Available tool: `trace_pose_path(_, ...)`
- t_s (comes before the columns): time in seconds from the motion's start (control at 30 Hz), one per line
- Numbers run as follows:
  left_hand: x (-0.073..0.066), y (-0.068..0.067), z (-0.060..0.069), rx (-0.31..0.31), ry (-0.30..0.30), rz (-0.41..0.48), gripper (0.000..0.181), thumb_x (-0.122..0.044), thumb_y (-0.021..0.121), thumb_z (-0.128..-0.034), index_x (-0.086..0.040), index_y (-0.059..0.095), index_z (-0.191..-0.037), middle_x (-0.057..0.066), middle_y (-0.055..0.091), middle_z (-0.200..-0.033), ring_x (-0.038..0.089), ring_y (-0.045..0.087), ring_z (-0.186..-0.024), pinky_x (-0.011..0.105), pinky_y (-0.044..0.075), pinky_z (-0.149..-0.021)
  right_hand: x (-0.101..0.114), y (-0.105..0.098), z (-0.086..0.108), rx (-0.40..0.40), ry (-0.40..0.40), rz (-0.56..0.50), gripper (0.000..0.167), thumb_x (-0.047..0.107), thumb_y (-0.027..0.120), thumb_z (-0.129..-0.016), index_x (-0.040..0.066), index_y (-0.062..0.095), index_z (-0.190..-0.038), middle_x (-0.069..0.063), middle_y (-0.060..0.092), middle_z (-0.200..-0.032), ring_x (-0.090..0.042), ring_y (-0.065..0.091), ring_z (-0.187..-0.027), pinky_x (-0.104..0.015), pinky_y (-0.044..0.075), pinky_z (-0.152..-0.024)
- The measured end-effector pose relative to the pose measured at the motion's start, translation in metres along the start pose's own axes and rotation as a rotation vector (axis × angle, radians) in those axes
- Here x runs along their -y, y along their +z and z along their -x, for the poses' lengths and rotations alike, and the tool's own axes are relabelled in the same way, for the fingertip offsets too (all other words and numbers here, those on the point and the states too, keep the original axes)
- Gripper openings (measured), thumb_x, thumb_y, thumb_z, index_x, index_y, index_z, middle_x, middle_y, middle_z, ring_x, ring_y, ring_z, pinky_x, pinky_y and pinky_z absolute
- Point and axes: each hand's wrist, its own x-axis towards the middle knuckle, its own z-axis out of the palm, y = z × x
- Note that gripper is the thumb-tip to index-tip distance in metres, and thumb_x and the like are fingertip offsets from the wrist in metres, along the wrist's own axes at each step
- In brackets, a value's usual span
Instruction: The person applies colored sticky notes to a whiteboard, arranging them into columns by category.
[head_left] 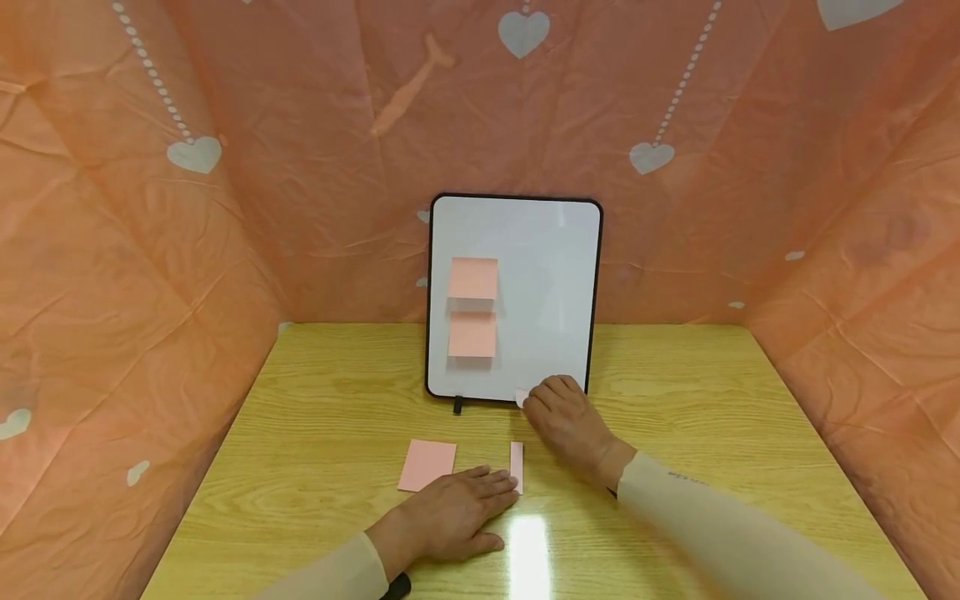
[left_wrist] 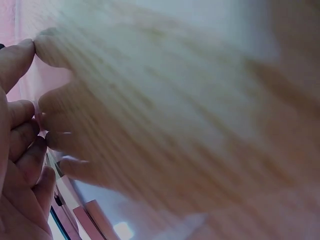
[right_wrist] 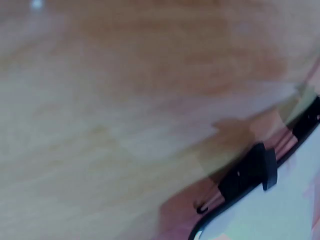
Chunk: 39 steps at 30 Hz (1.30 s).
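My left hand (head_left: 457,512) lies palm down on the table, its fingertips touching the lower end of a narrow pale pink sticky-note strip (head_left: 516,462). Beside that hand sits a square pink sticky-note pad (head_left: 429,463). My right hand (head_left: 568,421) pinches a small pale pink paper slip (head_left: 521,397) by the whiteboard's bottom edge. Two square pink sticky notes, an upper one (head_left: 474,277) and a lower one (head_left: 472,335), hang on the left half of the whiteboard (head_left: 543,275). In the left wrist view, the left fingers (left_wrist: 27,135) meet the glossy tabletop. No right fingers show in the right wrist view.
The black-framed whiteboard stands upright at the back of the wooden table (head_left: 675,392), with a small black foot (head_left: 457,406) under its lower edge. Orange cloth (head_left: 322,208) with white hearts surrounds the table at the back and sides. Light glares off the tabletop near the front.
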Motion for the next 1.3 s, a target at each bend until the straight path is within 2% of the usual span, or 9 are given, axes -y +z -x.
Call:
trace_pose_path(0.13, 0.001, 0.001, 0.0, -0.005, -0.002, 0.018, 0.064, -0.054, 0.044, -0.1108, -0.015, 0.046, -0.161, 0.0, 0.046, -0.165, 0.011, 0.04, -0.154, 0.033, 0.034, -0.127, -0.011, -0.002, -0.008, -0.101, -0.005, 0.024, 0.027, 0.017, 0.044, -0.114, 0.009, 0.063, -0.096, -0.004, 0.065, -0.097, -0.025, 0.061, -0.094, -0.039, 0.054, -0.09)
trace_pose_path(0.4, 0.001, 0.003, 0.001, -0.009, -0.012, 0.075, 0.065, -0.054, 0.045, -0.1104, -0.014, 0.045, -0.161, 0.001, 0.045, -0.166, 0.012, 0.04, -0.155, 0.032, 0.035, -0.127, -0.04, -0.011, -0.025, -0.275, -0.008, 0.056, 0.015, 0.014, 0.063, -0.106, 0.005, 0.067, -0.094, -0.008, 0.069, -0.094, -0.027, 0.065, -0.088, -0.042, 0.057, -0.082)
trace_pose_path(0.5, 0.001, 0.004, 0.001, -0.009, -0.017, 0.079, 0.065, -0.054, 0.045, -0.1103, -0.014, 0.045, -0.162, 0.0, 0.045, -0.166, 0.012, 0.039, -0.155, 0.032, 0.035, -0.127, -0.055, -0.015, -0.035, -0.342, -0.009, 0.079, 0.009, 0.009, 0.073, -0.099, 0.003, 0.068, -0.093, -0.01, 0.07, -0.092, -0.029, 0.065, -0.085, -0.043, 0.057, -0.078)
trace_pose_path(0.63, 0.002, 0.004, 0.002, -0.001, -0.015, 0.08, 0.065, -0.054, 0.044, -0.1107, -0.015, 0.044, -0.162, 0.0, 0.043, -0.167, 0.012, 0.038, -0.156, 0.033, 0.034, -0.127, -0.075, -0.02, -0.05, -0.419, -0.019, 0.133, 0.015, 0.001, 0.082, -0.088, 0.0, 0.068, -0.093, -0.013, 0.07, -0.09, -0.032, 0.066, -0.083, -0.045, 0.059, -0.074)
trace_pose_path(0.83, 0.003, 0.004, 0.006, -0.01, -0.019, 0.09, 0.065, -0.054, 0.044, -0.1106, -0.014, 0.045, -0.162, 0.001, 0.044, -0.167, 0.012, 0.039, -0.155, 0.034, 0.035, -0.127, -0.099, -0.025, -0.068, -0.457, -0.023, 0.213, 0.012, 0.0, 0.08, -0.091, -0.003, 0.07, -0.096, -0.015, 0.071, -0.091, -0.033, 0.066, -0.085, -0.044, 0.06, -0.078)
trace_pose_path(1.1, 0.003, 0.006, 0.006, -0.01, -0.021, 0.132, 0.065, -0.055, 0.043, -0.1108, -0.015, 0.043, -0.163, 0.0, 0.042, -0.168, 0.012, 0.037, -0.156, 0.034, 0.034, -0.128, -0.118, -0.026, -0.08, -0.478, -0.03, 0.262, 0.005, 0.0, 0.074, -0.096, -0.004, 0.072, -0.097, -0.015, 0.071, -0.093, -0.032, 0.065, -0.087, -0.044, 0.059, -0.081)
trace_pose_path(1.3, 0.003, 0.005, 0.003, -0.031, -0.013, 0.129, 0.064, -0.053, 0.045, -0.1107, -0.015, 0.044, -0.162, 0.0, 0.043, -0.167, 0.012, 0.038, -0.155, 0.033, 0.034, -0.127, -0.127, -0.024, -0.086, -0.495, -0.037, 0.302, 0.007, -0.001, 0.08, -0.09, -0.004, 0.075, -0.095, -0.015, 0.072, -0.091, -0.031, 0.066, -0.085, -0.043, 0.061, -0.081)
